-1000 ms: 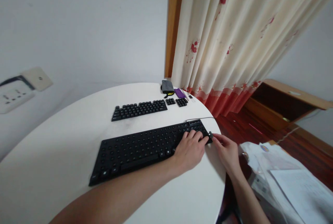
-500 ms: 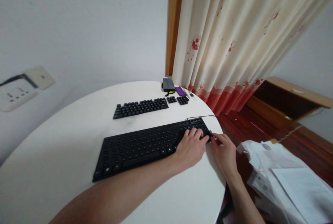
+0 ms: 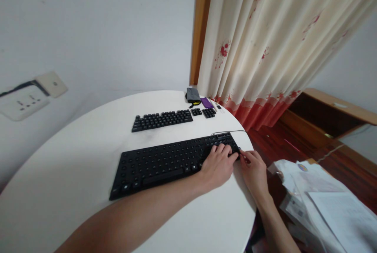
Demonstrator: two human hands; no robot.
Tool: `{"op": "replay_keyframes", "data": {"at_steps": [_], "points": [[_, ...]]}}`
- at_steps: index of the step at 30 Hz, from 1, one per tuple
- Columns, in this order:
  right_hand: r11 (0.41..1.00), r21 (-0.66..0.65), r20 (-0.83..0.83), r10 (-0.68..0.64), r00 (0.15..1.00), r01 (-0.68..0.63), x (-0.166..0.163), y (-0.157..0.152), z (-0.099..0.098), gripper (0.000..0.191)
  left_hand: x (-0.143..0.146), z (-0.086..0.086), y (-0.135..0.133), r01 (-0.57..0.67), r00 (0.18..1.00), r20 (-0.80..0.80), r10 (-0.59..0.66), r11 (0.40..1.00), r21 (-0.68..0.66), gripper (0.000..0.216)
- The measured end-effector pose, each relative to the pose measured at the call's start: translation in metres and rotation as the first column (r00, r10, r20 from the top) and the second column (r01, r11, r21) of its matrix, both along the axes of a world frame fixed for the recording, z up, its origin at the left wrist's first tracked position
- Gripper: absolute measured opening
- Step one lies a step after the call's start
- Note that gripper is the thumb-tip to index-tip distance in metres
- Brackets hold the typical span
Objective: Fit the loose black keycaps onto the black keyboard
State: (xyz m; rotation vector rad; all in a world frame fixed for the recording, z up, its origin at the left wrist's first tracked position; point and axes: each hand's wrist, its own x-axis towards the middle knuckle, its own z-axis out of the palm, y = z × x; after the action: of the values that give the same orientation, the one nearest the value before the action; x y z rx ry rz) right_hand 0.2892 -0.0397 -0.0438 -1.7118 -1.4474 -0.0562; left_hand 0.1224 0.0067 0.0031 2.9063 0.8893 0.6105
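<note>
While the left hand (image 3: 218, 164) lies open and flat on the right end of the black keyboard (image 3: 165, 162), apparently pinning it to the round white table (image 3: 73, 174) near the edge, the right hand (image 3: 255, 170) meets the keyboard's right corner. Its fingertips are drawn close, but whether they pinch anything cannot be told. A second set of black keys (image 3: 161, 119) lies in rows behind.

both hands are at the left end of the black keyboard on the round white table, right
Not quite. The head view shows the left hand and the right hand at the right end of the black keyboard, not the left end. The keyboard does lie on the round white table.
</note>
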Motion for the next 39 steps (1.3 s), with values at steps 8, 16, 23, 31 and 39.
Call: {"op": "replay_keyframes", "data": {"at_steps": [8,16,23,31,39], "points": [[0.997,-0.06,0.174,-0.033,0.984,0.044,0.002,-0.003,0.0,0.037,0.0,0.001,0.0,0.006,1.0,0.014,-0.006,1.0,-0.001,0.031],[0.989,-0.105,0.162,-0.083,0.983,0.101,-0.003,-0.005,0.004,0.042,0.001,-0.001,0.0,-0.007,1.0,0.011,0.007,1.0,0.01,0.032],[0.993,-0.075,0.096,-0.085,0.992,0.092,-0.007,-0.006,0.007,0.051,0.002,-0.003,0.0,-0.045,0.998,0.05,0.044,0.999,0.017,0.029],[0.981,-0.152,0.131,-0.097,0.987,0.117,-0.01,-0.008,0.013,0.046,0.003,-0.005,0.001,-0.052,0.997,0.051,0.052,0.999,0.011,0.015],[0.986,-0.115,0.089,-0.111,0.99,0.121,-0.006,-0.008,0.008,0.036,0.003,-0.004,0.001,-0.056,0.997,0.055,0.056,0.998,0.007,0.01]]}}
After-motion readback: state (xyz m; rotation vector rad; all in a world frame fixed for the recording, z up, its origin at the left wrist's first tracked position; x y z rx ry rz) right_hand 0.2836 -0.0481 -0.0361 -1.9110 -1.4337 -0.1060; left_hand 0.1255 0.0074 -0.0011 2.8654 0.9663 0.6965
